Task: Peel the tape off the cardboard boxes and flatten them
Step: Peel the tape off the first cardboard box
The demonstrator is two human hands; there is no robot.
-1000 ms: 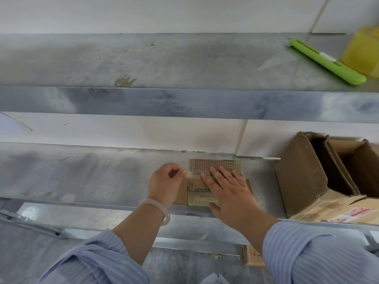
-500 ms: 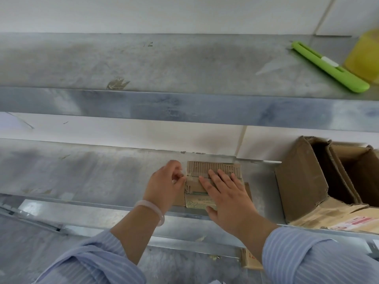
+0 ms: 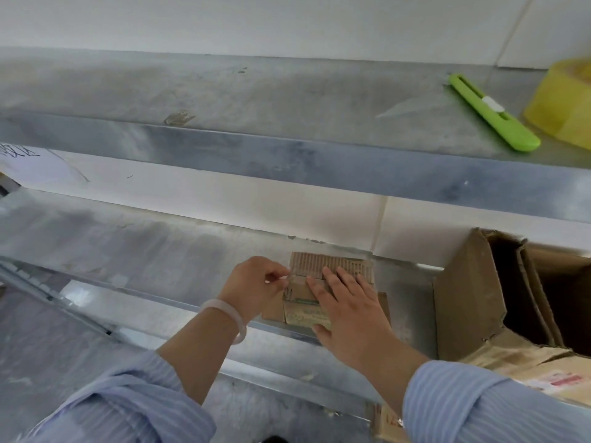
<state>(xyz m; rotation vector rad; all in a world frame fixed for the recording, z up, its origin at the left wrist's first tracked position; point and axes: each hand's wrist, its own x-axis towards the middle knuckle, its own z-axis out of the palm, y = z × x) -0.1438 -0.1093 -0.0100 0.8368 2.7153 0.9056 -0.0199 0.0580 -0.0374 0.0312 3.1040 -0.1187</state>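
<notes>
We see two metal shelves against a white wall [image 3: 287, 24]. On the upper shelf [image 3: 287, 91] a green cutter [image 3: 494, 113] lies slantwise near the right end. A yellow container [image 3: 566, 103] stands just beside it at the right edge, partly out of view. A brown smudge [image 3: 179, 118] marks this shelf close to its front edge, left of centre. The lower shelf [image 3: 128, 244] looks dull and scuffed. A sheet with dark writing [image 3: 19, 151] shows at the far left.
</notes>
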